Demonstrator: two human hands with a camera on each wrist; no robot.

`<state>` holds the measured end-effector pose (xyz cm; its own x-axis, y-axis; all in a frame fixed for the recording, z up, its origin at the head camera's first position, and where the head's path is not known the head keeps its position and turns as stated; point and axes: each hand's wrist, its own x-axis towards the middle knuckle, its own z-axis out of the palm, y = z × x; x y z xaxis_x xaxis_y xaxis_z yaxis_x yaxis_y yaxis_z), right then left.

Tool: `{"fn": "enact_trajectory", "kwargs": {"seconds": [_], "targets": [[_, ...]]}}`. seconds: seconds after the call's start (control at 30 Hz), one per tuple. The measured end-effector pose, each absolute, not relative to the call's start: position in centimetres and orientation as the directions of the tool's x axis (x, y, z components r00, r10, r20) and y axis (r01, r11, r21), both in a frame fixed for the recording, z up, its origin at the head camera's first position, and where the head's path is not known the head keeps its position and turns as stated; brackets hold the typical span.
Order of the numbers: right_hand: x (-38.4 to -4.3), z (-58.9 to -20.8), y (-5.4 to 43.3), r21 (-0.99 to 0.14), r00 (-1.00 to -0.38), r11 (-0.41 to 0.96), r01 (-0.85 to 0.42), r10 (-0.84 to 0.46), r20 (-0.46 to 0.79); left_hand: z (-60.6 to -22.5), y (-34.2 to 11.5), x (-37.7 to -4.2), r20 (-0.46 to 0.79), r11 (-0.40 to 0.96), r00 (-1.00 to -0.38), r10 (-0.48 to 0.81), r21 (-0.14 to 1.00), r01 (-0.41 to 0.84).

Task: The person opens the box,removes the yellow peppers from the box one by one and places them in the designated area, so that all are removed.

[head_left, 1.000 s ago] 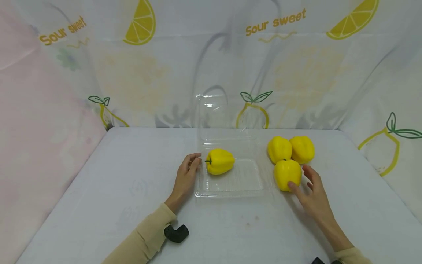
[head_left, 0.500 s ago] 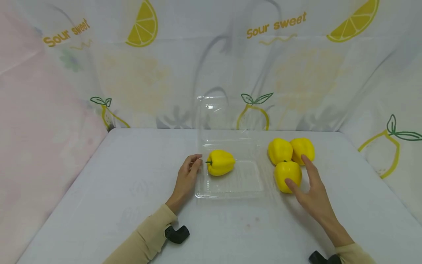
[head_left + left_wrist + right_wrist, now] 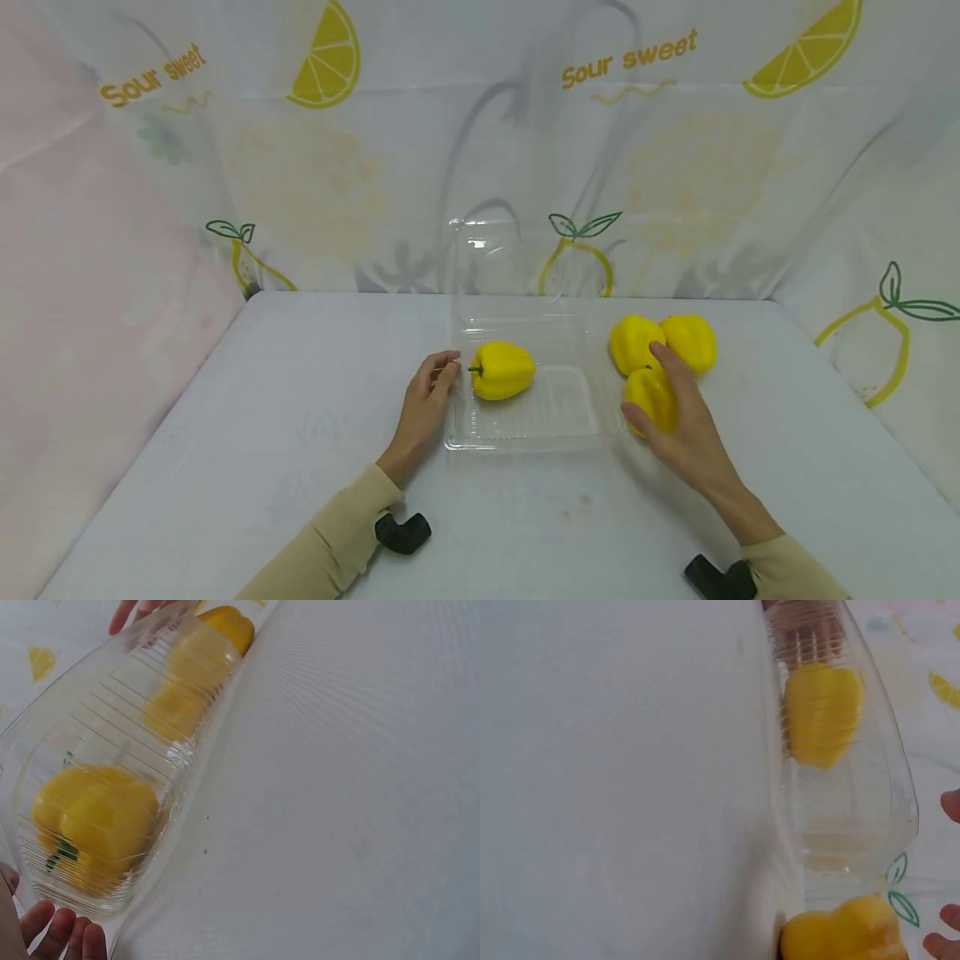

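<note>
A clear plastic clamshell container lies with its lid raised at the back. One yellow bell pepper, green stem to the left, rests on its side in the container's left half. My left hand holds the container's left edge; its fingertips show by the end wall. My right hand, thumb and fingers spread, is over the nearest of three yellow peppers at right, partly hiding this front pepper. In the right wrist view its fingertips stand apart from the peppers.
Behind the front pepper, a second yellow pepper and a third yellow pepper sit close together. The white table ends at a lemon-printed cloth backdrop. Black devices are on both wrists, such as the left wrist device.
My right hand has first drawn back a little from the front pepper, then moved left over it, still spread. My left hand, the container and the peppers stay put.
</note>
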<state>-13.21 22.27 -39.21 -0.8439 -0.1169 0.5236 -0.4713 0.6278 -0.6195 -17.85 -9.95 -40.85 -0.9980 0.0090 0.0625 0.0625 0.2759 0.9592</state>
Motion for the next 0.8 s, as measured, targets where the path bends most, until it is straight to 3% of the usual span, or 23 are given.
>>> {"fn": "enact_trajectory", "kwargs": {"seconds": [0.17, 0.43, 0.8], "targets": [[-13.7, -39.0, 21.1, -0.619, -0.84, 0.603, -0.503, -0.175, 0.513, -39.6, -9.8, -17.2, 0.064, 0.289, -0.998, 0.027, 0.955, 0.069], [-14.3, -38.6, 19.4, -0.627, -0.839, 0.569, -0.532, -0.254, 0.481, -42.7, -10.2, -18.8, 0.103, 0.27, -0.994, 0.032, 0.957, 0.108], [-14.9, -39.0, 18.2, -0.611, -0.844, 0.586, -0.532, -0.314, 0.434, -43.1, -10.4, -18.8, 0.11, 0.281, -0.994, 0.023, 0.953, 0.112]]}}
